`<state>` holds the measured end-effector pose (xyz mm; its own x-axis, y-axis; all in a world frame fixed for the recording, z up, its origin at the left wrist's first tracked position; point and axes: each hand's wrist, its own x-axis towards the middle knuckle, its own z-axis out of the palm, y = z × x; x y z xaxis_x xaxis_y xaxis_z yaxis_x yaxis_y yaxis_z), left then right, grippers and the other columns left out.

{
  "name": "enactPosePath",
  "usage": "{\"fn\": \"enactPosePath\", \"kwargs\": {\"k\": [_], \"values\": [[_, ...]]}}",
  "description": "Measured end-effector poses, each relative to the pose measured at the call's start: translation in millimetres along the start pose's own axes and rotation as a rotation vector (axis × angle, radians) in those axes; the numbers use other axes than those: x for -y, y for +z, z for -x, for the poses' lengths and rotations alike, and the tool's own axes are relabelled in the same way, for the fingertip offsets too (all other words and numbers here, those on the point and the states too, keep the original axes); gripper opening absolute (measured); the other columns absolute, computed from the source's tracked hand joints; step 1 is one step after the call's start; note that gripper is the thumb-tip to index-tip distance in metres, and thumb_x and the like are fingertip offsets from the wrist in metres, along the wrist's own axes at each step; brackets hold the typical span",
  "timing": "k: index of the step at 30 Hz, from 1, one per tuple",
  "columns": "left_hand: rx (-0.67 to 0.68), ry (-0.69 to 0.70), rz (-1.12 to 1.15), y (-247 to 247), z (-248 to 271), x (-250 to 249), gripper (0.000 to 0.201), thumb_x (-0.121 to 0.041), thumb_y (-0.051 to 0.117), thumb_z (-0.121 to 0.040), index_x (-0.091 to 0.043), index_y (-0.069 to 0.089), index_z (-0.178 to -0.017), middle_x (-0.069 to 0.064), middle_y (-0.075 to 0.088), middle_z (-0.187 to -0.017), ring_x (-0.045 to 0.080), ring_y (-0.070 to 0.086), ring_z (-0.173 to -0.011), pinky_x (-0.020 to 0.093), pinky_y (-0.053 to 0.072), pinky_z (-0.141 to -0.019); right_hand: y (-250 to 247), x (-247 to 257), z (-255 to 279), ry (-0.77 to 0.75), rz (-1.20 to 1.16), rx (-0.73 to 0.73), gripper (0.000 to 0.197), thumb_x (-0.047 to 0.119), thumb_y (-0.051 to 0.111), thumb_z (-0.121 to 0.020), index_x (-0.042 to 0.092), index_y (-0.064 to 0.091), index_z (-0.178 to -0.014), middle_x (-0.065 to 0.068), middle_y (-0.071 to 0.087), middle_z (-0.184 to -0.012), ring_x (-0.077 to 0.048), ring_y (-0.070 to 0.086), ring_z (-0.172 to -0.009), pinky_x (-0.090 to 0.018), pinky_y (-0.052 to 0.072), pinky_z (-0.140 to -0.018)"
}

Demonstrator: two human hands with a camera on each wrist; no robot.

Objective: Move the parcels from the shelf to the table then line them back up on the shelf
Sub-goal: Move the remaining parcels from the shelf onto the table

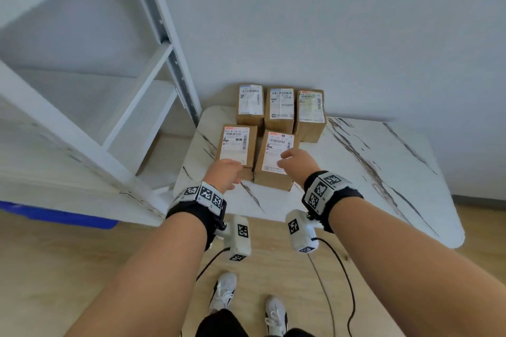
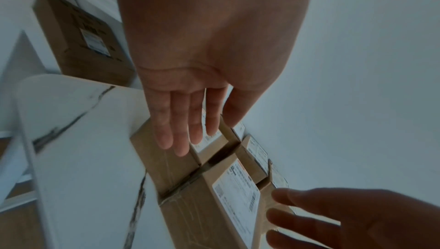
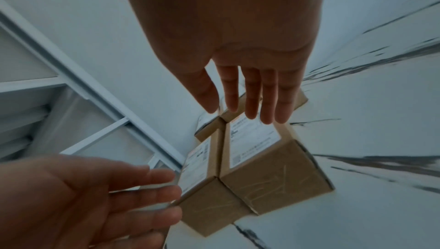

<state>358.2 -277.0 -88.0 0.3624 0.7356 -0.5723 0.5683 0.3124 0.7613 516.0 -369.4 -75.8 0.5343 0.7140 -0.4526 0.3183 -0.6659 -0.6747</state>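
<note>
Five brown cardboard parcels sit on the white marble table [image 1: 369, 172], each with a white label on top. Three stand in a back row by the wall: the back left parcel [image 1: 250, 104], the back middle parcel [image 1: 279, 108] and the back right parcel [image 1: 311, 113]. Two more stand side by side in front: the front left parcel [image 1: 236, 148] and the front right parcel [image 1: 275, 157]. The left hand [image 1: 223, 174] is over the near end of the front left parcel, fingers straight and apart, holding nothing. The right hand [image 1: 297, 163] is over the front right parcel, its fingers also straight and loose, holding nothing. I cannot tell if the fingers touch the boxes. To the left stands the white metal shelf [image 1: 109, 107]. A big brown box [image 2: 81, 40] sits low down behind the table's corner. White shoes [image 1: 224, 293] stand on the wood floor [image 1: 54, 268].
</note>
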Motion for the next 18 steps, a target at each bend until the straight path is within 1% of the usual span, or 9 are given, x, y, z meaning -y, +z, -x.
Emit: {"fn": "enactPosePath", "kwargs": {"k": [3,5,8,9,11,13,15,16,18], "values": [[-0.055,-0.015,-0.003,-15.4,17.6,15.8,0.017,-0.006,0.048,-0.094,-0.011,0.059,-0.083,0.013,0.057,-0.093,0.021,0.055,-0.066,0.027,0.039,-0.058,9.0,16.8,9.7,-0.088,0.054,0.051,0.026,0.012,0.052,-0.093,0.007,0.063,-0.116,-0.011,0.063,-0.117,-0.025,0.058,-0.103,-0.031,0.046,-0.082],[-0.082,-0.033,-0.028,-31.4,30.8,25.3,0.020,-0.005,0.046,-0.093,-0.010,0.058,-0.077,0.015,0.057,-0.088,0.025,0.054,-0.065,0.029,0.038,-0.059,20.5,28.6,17.6,-0.145,0.085,0.086,0.022,0.011,0.050,-0.093,0.007,0.065,-0.110,-0.009,0.064,-0.110,-0.021,0.055,-0.093,-0.028,0.042,-0.077],[-0.136,-0.043,-0.059,-62.0,49.6,39.1,0.015,-0.008,0.048,-0.091,-0.003,0.062,-0.092,0.014,0.061,-0.085,0.027,0.057,-0.071,0.032,0.042,-0.064,42.2,47.8,30.0,-0.201,0.109,0.133,0.019,0.012,0.051,-0.091,0.008,0.066,-0.103,-0.007,0.064,-0.103,-0.020,0.056,-0.090,-0.029,0.045,-0.078],[-0.161,-0.040,-0.061,-73.6,55.1,44.6,0.014,-0.008,0.049,-0.090,-0.004,0.062,-0.094,0.013,0.061,-0.085,0.026,0.057,-0.072,0.032,0.043,-0.066,50.5,55.6,34.6,-0.217,0.118,0.149,0.017,0.013,0.052,-0.091,0.010,0.065,-0.102,-0.005,0.063,-0.100,-0.020,0.057,-0.091,-0.030,0.047,-0.079],[-0.217,-0.038,-0.062,-95.9,66.4,55.9,0.009,-0.008,0.050,-0.089,-0.008,0.060,-0.089,0.011,0.060,-0.084,0.025,0.057,-0.073,0.030,0.045,-0.067,67.7,71.4,44.3,-0.250,0.126,0.185,0.018,0.015,0.053,-0.091,0.012,0.065,-0.104,-0.004,0.062,-0.098,-0.020,0.057,-0.089,-0.032,0.049,-0.079],[-0.266,-0.033,-0.071,-118.6,78.9,67.2,0.010,-0.009,0.053,-0.087,-0.009,0.062,-0.086,0.012,0.060,-0.085,0.027,0.058,-0.077,0.032,0.045,-0.071,87.1,88.8,54.9,-0.293,0.138,0.230,0.018,0.017,0.057,-0.092,0.011,0.066,-0.105,-0.002,0.061,-0.095,-0.019,0.055,-0.088,-0.030,0.046,-0.078],[-0.302,-0.032,-0.096,-142.2,91.2,79.3,0.017,-0.011,0.055,-0.089,-0.002,0.069,-0.096,0.016,0.064,-0.094,0.030,0.061,-0.088,0.034,0.048,-0.081,109.6,105.4,66.4,-0.329,0.149,0.303,0.009,0.020,0.059,-0.092,0.012,0.065,-0.094,0.001,0.059,-0.084,-0.019,0.054,-0.086,-0.030,0.045,-0.079],[-0.324,-0.034,-0.107,-155.4,96.7,85.6,0.023,-0.012,0.056,-0.090,0.000,0.070,-0.104,0.018,0.066,-0.103,0.032,0.062,-0.098,0.036,0.049,-0.088,121.5,114.4,72.3,-0.345,0.156,0.341,0.010,0.021,0.060,-0.092,0.015,0.063,-0.085,0.003,0.057,-0.080,-0.019,0.054,-0.085,-0.031,0.046,-0.078],[-0.357,-0.029,-0.132,-183.7,109.3,97.2,0.029,-0.014,0.057,-0.092,-0.002,0.068,-0.115,0.016,0.065,-0.119,0.032,0.060,-0.112,0.038,0.049,-0.098,147.9,131.9,82.1,-0.364,0.176,0.381,0.013,0.024,0.061,-0.092,0.018,0.063,-0.081,0.004,0.057,-0.080,-0.019,0.055,-0.086,-0.031,0.047,-0.079]]}}
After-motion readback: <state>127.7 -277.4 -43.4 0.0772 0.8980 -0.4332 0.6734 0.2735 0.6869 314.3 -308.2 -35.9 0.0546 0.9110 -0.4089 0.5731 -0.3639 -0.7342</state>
